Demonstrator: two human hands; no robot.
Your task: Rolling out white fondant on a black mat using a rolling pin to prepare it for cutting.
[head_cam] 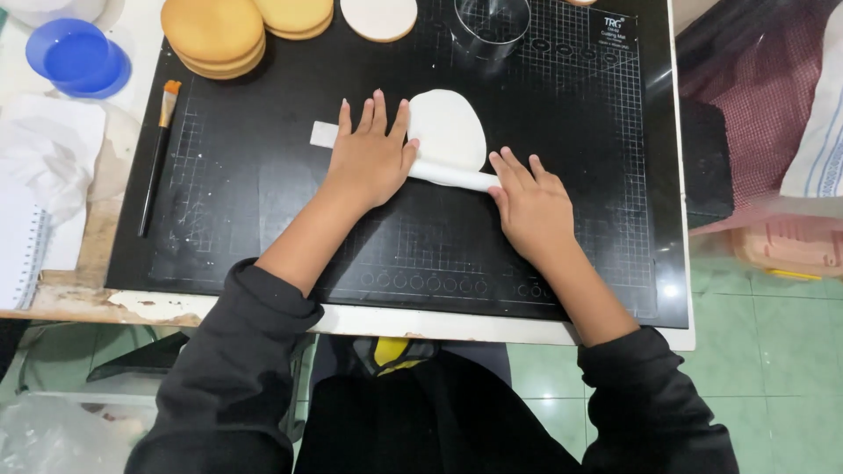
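Two stacks of round biscuits [237, 33], metal ring cutter [492, 26], brush [158, 158] border the mat [263, 202]

On my black cutting mat [263, 202], a small white printed label [614, 28] sits at the far right corner, above the white grid lines. No packages or screens here.

Both hands, left hand [371, 158] and right hand [529, 204], are pressing flat on a white rolling pin [443, 174]. It is lying across white dough [447, 128] on a black mat [263, 202].
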